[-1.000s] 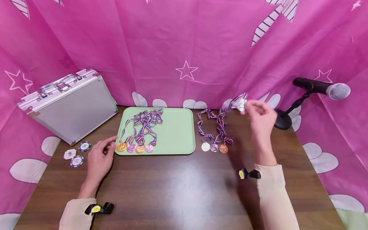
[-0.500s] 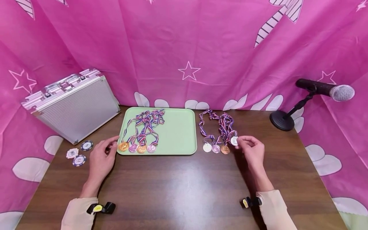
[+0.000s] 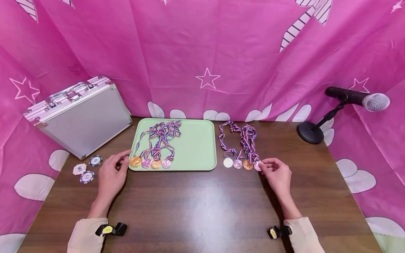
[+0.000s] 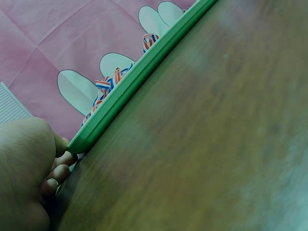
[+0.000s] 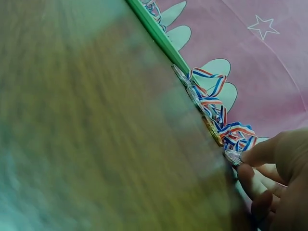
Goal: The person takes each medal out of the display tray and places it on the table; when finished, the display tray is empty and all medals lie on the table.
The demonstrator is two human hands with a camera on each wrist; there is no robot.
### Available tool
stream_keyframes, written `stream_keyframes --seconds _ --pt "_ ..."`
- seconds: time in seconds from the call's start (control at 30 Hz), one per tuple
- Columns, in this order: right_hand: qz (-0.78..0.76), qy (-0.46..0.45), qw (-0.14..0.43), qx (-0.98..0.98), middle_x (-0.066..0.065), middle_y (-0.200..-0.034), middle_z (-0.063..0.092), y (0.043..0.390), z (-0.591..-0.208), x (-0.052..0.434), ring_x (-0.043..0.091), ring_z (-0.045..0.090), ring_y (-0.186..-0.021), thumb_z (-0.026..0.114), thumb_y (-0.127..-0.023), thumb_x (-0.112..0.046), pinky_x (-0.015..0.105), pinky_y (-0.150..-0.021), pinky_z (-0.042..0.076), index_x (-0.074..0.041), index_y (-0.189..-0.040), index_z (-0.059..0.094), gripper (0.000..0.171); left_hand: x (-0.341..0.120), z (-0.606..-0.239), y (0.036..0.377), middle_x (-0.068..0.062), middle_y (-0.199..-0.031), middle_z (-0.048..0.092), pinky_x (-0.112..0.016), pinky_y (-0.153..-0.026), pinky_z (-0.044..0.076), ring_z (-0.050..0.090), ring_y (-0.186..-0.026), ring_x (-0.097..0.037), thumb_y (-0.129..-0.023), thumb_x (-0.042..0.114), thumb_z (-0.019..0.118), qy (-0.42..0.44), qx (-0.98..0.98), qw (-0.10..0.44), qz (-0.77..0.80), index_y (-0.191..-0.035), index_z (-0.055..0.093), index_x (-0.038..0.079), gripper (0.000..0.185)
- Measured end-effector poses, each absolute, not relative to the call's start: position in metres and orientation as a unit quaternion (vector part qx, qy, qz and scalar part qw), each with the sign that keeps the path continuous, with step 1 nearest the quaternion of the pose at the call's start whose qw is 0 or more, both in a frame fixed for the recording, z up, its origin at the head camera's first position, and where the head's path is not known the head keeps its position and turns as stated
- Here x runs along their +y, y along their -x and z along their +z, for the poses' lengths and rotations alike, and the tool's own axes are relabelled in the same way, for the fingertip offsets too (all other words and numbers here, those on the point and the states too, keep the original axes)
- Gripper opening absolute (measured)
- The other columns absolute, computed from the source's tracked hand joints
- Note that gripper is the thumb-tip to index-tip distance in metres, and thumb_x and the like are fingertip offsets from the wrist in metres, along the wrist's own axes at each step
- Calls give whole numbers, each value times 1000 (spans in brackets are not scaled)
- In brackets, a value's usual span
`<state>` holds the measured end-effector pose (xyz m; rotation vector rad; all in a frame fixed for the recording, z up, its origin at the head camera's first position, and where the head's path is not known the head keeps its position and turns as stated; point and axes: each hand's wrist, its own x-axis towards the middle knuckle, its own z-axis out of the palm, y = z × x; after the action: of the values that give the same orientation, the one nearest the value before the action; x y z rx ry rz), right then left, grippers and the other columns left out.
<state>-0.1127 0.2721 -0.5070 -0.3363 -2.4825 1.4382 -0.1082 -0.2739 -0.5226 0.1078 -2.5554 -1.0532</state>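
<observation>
My right hand (image 3: 278, 175) pinches a silver medal (image 5: 233, 157) between thumb and finger, low at the right end of a row. Left of it lie a bronze medal (image 3: 248, 165) and two silver medals, one silver medal (image 3: 228, 162) being the leftmost. Their striped ribbons (image 3: 249, 140) bunch up behind them. My left hand (image 3: 111, 174) grips the left edge of a green tray (image 3: 197, 144) near its front corner. Along the tray's front left lie a gold medal (image 3: 136, 161), another gold-toned medal (image 3: 155, 164) and two pinkish-silver medals, with tangled ribbons (image 3: 162, 135) behind.
A silver aluminium case (image 3: 85, 119) stands at the back left, with poker chips (image 3: 87, 177) in front of it. A microphone (image 3: 357, 97) on a black stand is at the back right. A pink curtain (image 3: 177, 52) hangs behind the brown table (image 3: 190, 211).
My right hand has brought the silver medal from the back right down and toward me, lowering it beside the bronze one; its ribbon now lies with the others. My left hand stays at the tray.
</observation>
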Motion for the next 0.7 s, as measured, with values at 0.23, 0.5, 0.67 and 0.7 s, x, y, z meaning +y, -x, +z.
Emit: stream_keyframes --seconds 0.23,0.5,0.67,0.7 --pt "418 107 157 -888 13 -88 81 111 -515 271 -5 60 -65 88 -91 -8 12 -64 43 -3 -101 84 12 -274 -522 108 -17 -109 71 -36 -82 36 55 -97 -25 -112 14 63 -42 -908 181 -374 -139 76 6 31" --pt "400 97 174 -894 11 -85 81 109 -518 271 -6 58 -62 90 -91 -12 14 -65 41 -6 -96 85 9 -274 -522 107 -17 -110 70 -37 -83 36 54 -98 -26 -113 15 63 -48 -910 173 -374 -141 75 6 32" --pt "413 102 183 -886 12 -84 80 109 -519 271 -6 58 -62 90 -91 -11 14 -64 41 -5 -95 85 9 -273 -521 107 -17 -109 70 -37 -83 36 54 -98 -26 -112 14 63 -46 -909 176 -375 -140 75 6 32" --pt "418 103 186 -883 12 -84 80 109 -519 271 -7 58 -61 90 -91 -10 14 -64 41 -5 -95 84 8 -273 -521 107 -17 -109 70 -37 -83 36 54 -98 -26 -112 14 63 -46 -909 177 -374 -140 76 6 32"
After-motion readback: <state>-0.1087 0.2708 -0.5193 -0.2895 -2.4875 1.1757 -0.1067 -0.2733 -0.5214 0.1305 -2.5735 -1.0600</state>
